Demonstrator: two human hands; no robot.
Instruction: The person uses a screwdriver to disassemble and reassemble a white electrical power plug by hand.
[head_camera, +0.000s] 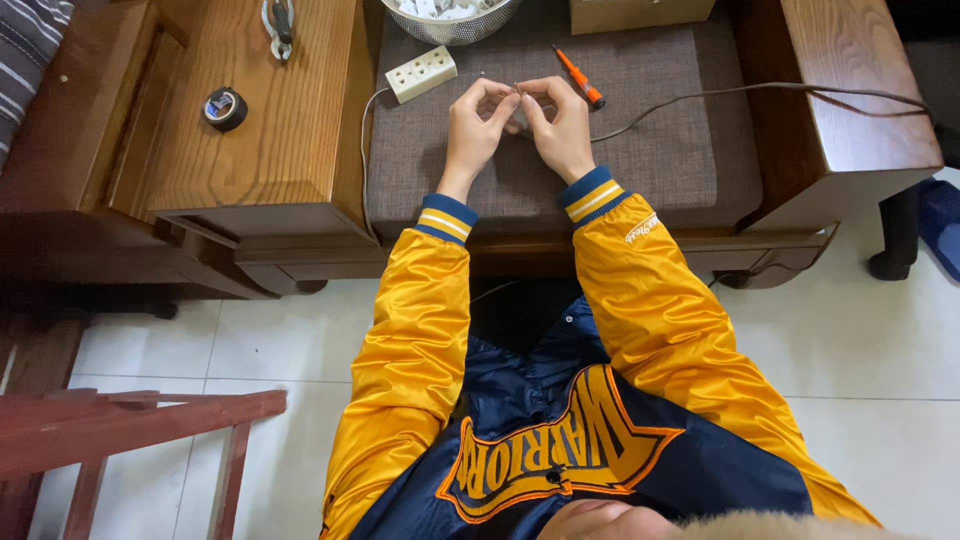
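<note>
A: left hand (476, 125) and right hand (560, 125) meet fingertip to fingertip over the grey cushion (660, 150); both pinched together on a small metal piece (517, 91), likely a bared wire end, too small to be sure.

B: around it, left to right?

A: roll of black tape (225, 108) on the wooden bench (290, 130); white socket strip (421, 74) just left of the hands; metal bowl (452, 20) behind; orange screwdriver (580, 78) just beside the right hand; grey cable (760, 92) trailing off right.

B: handling?

A: my read: light, thin, bends easily, slips; best pinched close to the tip, cable slack behind.
</note>
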